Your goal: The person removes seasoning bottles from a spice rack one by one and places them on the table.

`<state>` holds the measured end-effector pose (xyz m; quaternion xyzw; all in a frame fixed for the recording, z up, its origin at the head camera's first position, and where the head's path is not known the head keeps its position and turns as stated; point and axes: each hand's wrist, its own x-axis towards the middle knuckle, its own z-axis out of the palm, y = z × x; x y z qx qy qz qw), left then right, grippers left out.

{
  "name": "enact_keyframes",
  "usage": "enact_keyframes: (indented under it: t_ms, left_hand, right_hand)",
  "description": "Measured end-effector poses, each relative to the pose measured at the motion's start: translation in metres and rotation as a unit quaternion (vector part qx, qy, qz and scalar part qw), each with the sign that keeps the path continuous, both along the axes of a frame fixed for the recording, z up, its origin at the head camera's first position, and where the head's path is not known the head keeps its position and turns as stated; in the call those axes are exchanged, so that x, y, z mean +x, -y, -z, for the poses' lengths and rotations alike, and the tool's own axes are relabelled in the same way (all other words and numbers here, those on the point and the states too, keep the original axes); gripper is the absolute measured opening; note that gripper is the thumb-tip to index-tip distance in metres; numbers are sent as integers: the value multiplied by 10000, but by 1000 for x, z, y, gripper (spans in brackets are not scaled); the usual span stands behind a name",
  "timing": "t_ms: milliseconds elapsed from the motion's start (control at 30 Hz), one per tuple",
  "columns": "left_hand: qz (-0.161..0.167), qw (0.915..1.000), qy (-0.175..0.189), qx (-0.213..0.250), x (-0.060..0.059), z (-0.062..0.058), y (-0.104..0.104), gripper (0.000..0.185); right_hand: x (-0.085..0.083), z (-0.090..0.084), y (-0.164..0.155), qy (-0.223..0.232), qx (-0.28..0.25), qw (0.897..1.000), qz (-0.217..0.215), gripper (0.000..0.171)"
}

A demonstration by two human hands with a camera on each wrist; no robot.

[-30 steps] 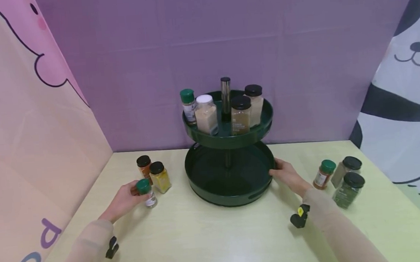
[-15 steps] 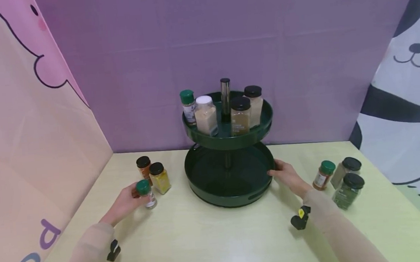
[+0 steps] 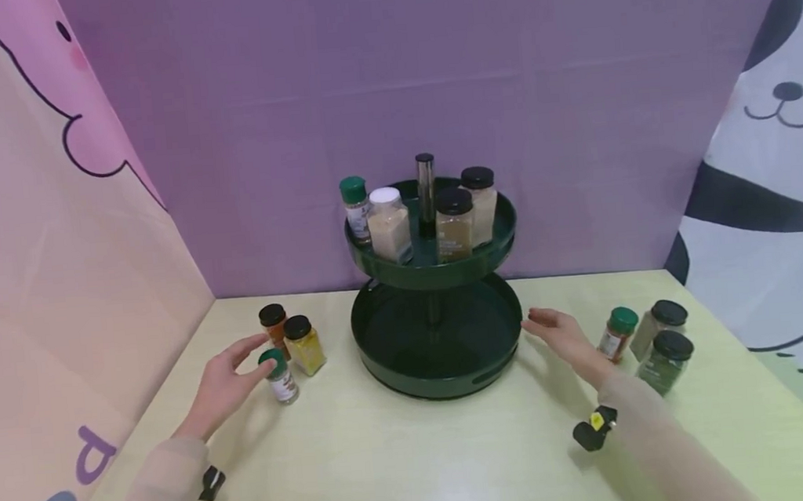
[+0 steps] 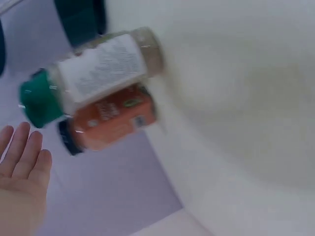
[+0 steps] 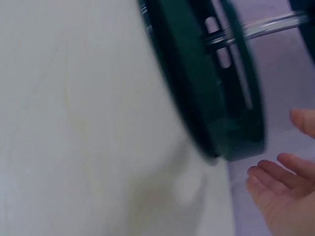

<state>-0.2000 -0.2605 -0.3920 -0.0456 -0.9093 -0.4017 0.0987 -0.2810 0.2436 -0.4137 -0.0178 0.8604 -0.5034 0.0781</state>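
The two-tier green rack (image 3: pixel 439 350) stands at the counter's (image 3: pixel 403 455) centre, in reach of both arms; its upper tray carries four jars, the lower one none. At 3 o'clock of it, the right hand (image 3: pixel 562 336) hovers just off the lower rim, fingers (image 5: pixel 275 169) straight and holding nothing. At 9 o'clock, the left hand (image 3: pixel 224 382) is spread beside the green-capped jar (image 3: pixel 280 376), which stands upright in front of two black-capped jars. A second ago the left hand wrapped that jar and the right touched the rim; both have let go
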Motion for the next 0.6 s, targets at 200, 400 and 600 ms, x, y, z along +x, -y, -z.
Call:
enact_keyframes:
  t_ms: [200,400,600]
  left_hand:
    - [10,9972,-714,228,9,-19,-23,38]
    - [444,9960,-383,681,3,-49,-52,40]
    - [872,9906,-324,998,-27,-78,-79,40]
  right_hand:
    - [23,-30,-10,-270,37,9996,-30,63]
    - [42,-61,-17,-511,52,9985,-183,65]
    - [55,-78,-16,-771,-109,9963,-353,64]
